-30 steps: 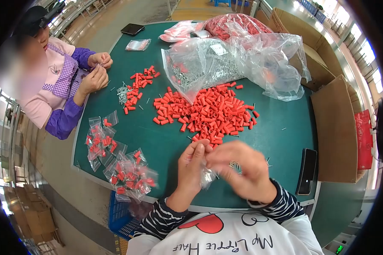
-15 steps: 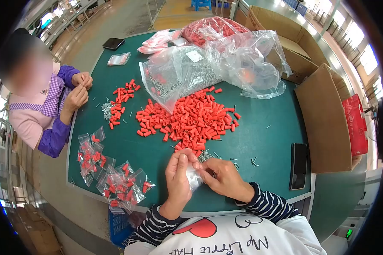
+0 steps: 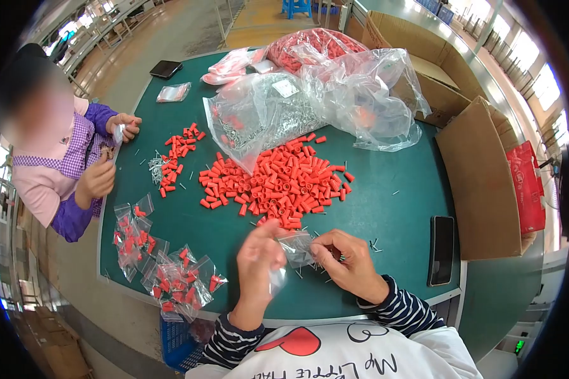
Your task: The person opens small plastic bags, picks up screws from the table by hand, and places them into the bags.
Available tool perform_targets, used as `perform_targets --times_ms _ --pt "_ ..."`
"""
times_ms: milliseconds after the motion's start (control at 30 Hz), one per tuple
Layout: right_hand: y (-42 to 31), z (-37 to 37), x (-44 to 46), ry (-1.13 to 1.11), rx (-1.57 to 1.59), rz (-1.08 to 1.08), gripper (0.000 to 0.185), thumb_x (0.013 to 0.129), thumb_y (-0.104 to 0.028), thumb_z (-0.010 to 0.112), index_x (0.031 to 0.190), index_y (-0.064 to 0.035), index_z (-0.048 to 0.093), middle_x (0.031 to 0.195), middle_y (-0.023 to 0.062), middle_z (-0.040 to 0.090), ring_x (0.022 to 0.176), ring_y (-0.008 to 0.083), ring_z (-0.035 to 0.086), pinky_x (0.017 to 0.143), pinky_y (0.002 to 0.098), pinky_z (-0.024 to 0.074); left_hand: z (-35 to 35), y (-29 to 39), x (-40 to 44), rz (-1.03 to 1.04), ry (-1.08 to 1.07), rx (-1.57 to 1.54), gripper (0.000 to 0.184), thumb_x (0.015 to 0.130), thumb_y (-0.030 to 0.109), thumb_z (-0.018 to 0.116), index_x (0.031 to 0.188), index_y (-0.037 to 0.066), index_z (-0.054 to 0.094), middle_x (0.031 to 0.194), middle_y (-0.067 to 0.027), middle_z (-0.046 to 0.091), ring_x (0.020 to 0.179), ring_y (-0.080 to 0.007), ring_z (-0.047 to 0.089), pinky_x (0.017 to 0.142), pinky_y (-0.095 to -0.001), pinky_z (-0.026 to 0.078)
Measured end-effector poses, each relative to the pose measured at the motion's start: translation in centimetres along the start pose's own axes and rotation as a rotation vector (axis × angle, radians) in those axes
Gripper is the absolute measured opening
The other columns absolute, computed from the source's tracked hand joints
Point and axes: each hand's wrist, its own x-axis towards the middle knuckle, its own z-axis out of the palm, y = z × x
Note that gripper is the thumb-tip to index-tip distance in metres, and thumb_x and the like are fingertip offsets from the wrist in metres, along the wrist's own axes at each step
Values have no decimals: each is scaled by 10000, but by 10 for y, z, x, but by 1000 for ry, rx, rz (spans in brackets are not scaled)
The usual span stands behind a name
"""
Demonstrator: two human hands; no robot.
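Clear-plastic zip bag [image 3: 296, 248]: likely light, limp; right hand [image 3: 346, 260] pinches its three-o'clock edge, suitably; left hand [image 3: 257, 260] blurred, grip indeterminable.

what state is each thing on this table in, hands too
right hand, closed on a small clear bag
small clear bag, contents unclear
left hand, blurred, grip unclear
red caps, loose in a heap
packed bags, piled, red caps inside
right-side phone, screen dark
far cardboard box, open

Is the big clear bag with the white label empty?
Not empty: small silvery pieces show through the clear bag's plastic.
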Motion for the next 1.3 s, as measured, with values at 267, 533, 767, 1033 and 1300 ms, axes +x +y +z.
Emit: perform_targets --times_ms 267,533,767,1033,1300 --pt "5 -14 -2 -55 -14 -43 58 866 -44 663 889 9 659 775 70 639 591 116 556 527 251 428 16 5 -5 -103 8 382 195 922 119 695 1022 -48 699 862 -96 714 646 -73 542 586 -207 438" --pt "-2 -16 3 98 -112 -138 93 821 -32 684 907 0 664 789 109 624 695 238 617 637 330 495 11 -11 -6 252 -70 654 86 863 -26 721 946 -42 705 835 -61 699 728 -83 616 628 -228 507" --pt "-9 -13 -2 -34 -47 -99 114 822 -46 690 931 -13 682 789 103 629 697 231 617 620 331 489 10 -17 -7 414 -78 806 131 777 -38 785 847 0 680 805 -74 699 677 -105 634 538 -238 497" --pt "-4 -16 -1 -78 -131 -113 75 806 -25 701 876 -19 678 817 87 662 743 218 633 651 319 503 15 -9 -7 314 -195 839 104 825 -72 713 916 -40 675 853 -63 674 660 -46 562 533 -187 427" --pt "6 -11 -7 -33 -308 -263 122 757 -25 697 863 -32 637 788 84 621 722 263 602 652 368 470 18 -11 -7 115 -110 706 51 880 1 682 892 -49 684 805 -30 653 661 -40 549 555 -190 426"
